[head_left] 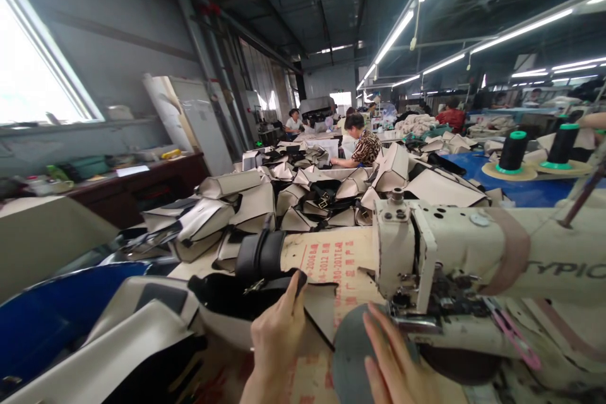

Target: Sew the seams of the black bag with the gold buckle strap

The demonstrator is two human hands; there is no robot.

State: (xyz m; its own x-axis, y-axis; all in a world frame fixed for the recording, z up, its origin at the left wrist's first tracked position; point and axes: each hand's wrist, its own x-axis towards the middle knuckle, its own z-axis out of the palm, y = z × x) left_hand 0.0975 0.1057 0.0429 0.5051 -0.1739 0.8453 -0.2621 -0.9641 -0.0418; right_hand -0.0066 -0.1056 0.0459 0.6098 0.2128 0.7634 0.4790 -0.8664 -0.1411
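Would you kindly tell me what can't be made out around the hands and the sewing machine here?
- Head view, needle area under the sewing machine: lost among dark parts, partly behind the right hand.
- Left hand and right hand: wrists cut off by the bottom edge.
- Red print on the cardboard: too blurred to read.
- Machine's brand lettering: cut off by the right edge.
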